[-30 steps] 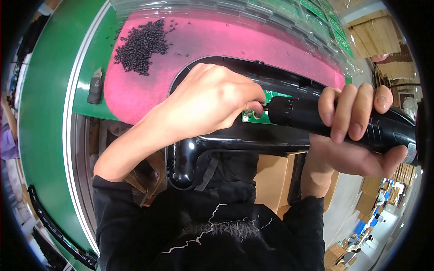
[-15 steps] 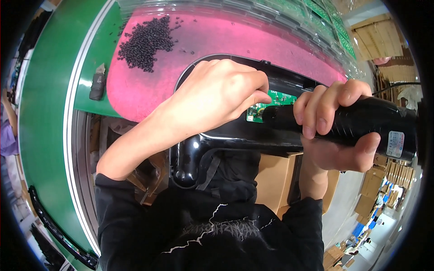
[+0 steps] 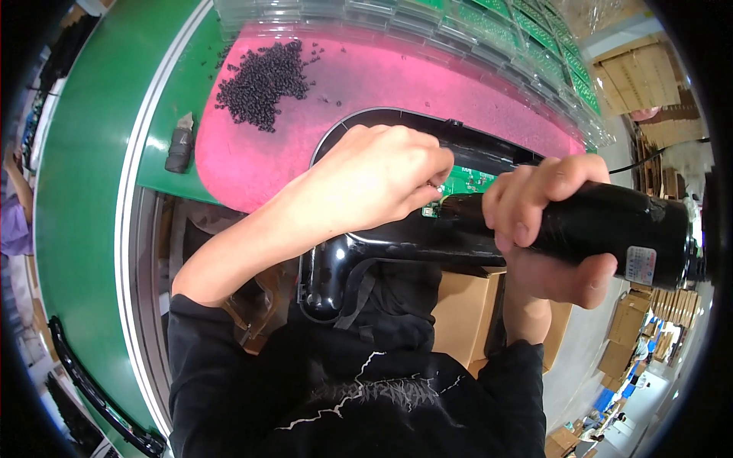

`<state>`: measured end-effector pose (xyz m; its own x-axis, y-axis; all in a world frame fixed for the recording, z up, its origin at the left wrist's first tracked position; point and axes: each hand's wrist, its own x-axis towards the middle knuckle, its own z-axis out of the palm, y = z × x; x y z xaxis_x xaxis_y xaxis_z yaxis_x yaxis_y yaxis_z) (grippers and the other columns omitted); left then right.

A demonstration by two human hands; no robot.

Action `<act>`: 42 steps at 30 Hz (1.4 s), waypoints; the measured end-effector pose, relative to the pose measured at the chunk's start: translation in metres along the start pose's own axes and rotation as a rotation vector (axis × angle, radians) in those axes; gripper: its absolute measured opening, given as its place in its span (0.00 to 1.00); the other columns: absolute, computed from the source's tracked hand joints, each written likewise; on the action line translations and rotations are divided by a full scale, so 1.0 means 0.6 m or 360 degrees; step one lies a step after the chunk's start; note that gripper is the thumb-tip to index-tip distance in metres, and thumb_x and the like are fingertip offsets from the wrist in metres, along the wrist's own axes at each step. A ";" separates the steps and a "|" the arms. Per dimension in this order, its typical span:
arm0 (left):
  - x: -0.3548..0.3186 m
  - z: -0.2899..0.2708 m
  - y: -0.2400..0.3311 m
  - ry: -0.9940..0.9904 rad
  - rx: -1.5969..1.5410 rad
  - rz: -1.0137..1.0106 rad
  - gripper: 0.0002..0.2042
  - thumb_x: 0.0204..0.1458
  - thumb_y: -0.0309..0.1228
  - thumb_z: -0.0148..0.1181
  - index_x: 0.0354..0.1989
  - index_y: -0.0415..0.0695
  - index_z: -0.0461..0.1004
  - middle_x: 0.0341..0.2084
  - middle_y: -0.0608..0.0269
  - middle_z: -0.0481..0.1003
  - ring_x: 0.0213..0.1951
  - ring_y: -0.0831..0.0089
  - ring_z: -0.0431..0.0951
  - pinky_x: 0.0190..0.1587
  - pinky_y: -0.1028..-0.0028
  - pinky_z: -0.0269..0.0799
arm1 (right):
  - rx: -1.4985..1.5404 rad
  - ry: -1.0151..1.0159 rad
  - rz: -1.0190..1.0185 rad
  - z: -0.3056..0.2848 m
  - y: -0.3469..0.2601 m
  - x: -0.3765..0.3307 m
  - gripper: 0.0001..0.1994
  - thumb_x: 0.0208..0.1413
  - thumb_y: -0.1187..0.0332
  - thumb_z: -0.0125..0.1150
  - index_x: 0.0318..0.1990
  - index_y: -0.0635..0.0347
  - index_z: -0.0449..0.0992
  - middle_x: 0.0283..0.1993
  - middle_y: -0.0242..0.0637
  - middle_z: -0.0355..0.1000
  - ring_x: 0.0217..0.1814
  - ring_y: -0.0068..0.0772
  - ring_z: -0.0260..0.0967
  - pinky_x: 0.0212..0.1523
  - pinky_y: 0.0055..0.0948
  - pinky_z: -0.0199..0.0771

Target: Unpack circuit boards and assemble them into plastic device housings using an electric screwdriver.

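Note:
A black plastic housing (image 3: 324, 282) with a curved rim lies on the pink mat, reaching over the table's near edge. Inside it sits a green circuit board (image 3: 467, 182), partly covered by my hands. My right hand (image 3: 546, 206) wraps round a thick black electric screwdriver (image 3: 603, 221) bearing a small pale label. The screwdriver lies almost level, its narrower end pointing left over the board. My left hand (image 3: 378, 175) is closed in a pinch just beyond that end, above the board. What its fingertips hold, if anything, is hidden.
A heap of small black screws (image 3: 263, 85) lies on the pink mat (image 3: 221, 172). Clear plastic trays (image 3: 427, 27) with green boards line the far side. A dark wrapped stub (image 3: 179, 149) stands left of the mat. An open cardboard box (image 3: 466, 305) is below the near edge.
The screwdriver in my right hand has moved slightly left and down, tilting a little. My left hand keeps its pinch over the board. The whole view has shifted slightly.

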<state>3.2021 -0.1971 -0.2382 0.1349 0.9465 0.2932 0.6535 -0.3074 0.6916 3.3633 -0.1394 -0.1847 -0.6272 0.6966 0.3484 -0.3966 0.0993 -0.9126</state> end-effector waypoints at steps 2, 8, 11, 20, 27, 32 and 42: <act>0.002 0.001 -0.001 -0.0080 0.0084 0.0073 0.06 0.41 0.27 0.59 0.26 0.40 0.69 0.23 0.59 0.71 0.29 0.60 0.73 0.28 0.67 0.68 | 0.0118 -0.0125 -0.0334 -0.014 0.000 0.005 0.30 0.41 0.40 0.58 0.37 0.59 0.62 0.18 0.27 0.61 0.14 0.20 0.56 0.18 0.21 0.57; 0.011 0.009 0.000 0.0069 -0.0158 0.0329 0.06 0.41 0.24 0.59 0.26 0.38 0.69 0.23 0.59 0.71 0.29 0.60 0.73 0.29 0.67 0.69 | 0.0284 -0.0036 -0.0455 -0.026 -0.030 0.010 0.29 0.42 0.41 0.57 0.38 0.58 0.62 0.20 0.25 0.60 0.15 0.17 0.57 0.20 0.19 0.58; 0.017 0.009 0.003 -0.0022 -0.0288 0.0299 0.06 0.41 0.23 0.58 0.28 0.37 0.71 0.23 0.57 0.72 0.28 0.60 0.74 0.30 0.69 0.69 | 0.0354 -0.0053 -0.0510 -0.038 -0.036 0.008 0.28 0.42 0.42 0.57 0.38 0.58 0.62 0.20 0.25 0.60 0.15 0.17 0.57 0.21 0.19 0.58; 0.025 0.003 -0.002 0.0131 -0.0181 0.0335 0.23 0.41 0.46 0.57 0.33 0.40 0.57 0.35 0.56 0.62 0.39 0.63 0.58 0.44 0.67 0.55 | -0.0024 0.0232 -0.0302 -0.115 -0.048 -0.018 0.27 0.46 0.43 0.50 0.36 0.63 0.63 0.17 0.29 0.59 0.13 0.21 0.53 0.18 0.23 0.55; 0.025 0.012 0.023 0.0064 -0.0095 0.0217 0.09 0.42 0.24 0.48 0.30 0.39 0.55 0.30 0.55 0.58 0.31 0.64 0.56 0.37 0.69 0.56 | 0.0036 0.0227 -0.0332 -0.147 -0.037 -0.031 0.28 0.47 0.44 0.50 0.38 0.65 0.62 0.17 0.35 0.60 0.14 0.25 0.56 0.18 0.25 0.59; 0.029 0.027 0.016 0.0171 -0.0252 0.0210 0.09 0.43 0.21 0.50 0.31 0.38 0.56 0.26 0.56 0.60 0.27 0.63 0.63 0.33 0.68 0.61 | -0.0085 0.0283 -0.0253 -0.139 -0.027 -0.027 0.27 0.47 0.41 0.49 0.33 0.61 0.61 0.16 0.28 0.57 0.12 0.19 0.51 0.17 0.22 0.55; 0.020 0.004 0.041 0.0728 -0.0400 0.0128 0.08 0.47 0.21 0.54 0.34 0.37 0.62 0.19 0.68 0.65 0.18 0.84 0.62 0.21 0.83 0.58 | -0.0277 0.0173 -0.0241 -0.124 -0.026 -0.017 0.29 0.46 0.41 0.50 0.37 0.63 0.62 0.15 0.27 0.56 0.12 0.19 0.50 0.17 0.21 0.55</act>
<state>3.2215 -0.1930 -0.2189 -0.1982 0.7964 0.5714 0.4480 -0.4448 0.7755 3.4258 -0.0953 -0.1902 -0.4901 0.7358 0.4673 -0.3533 0.3224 -0.8782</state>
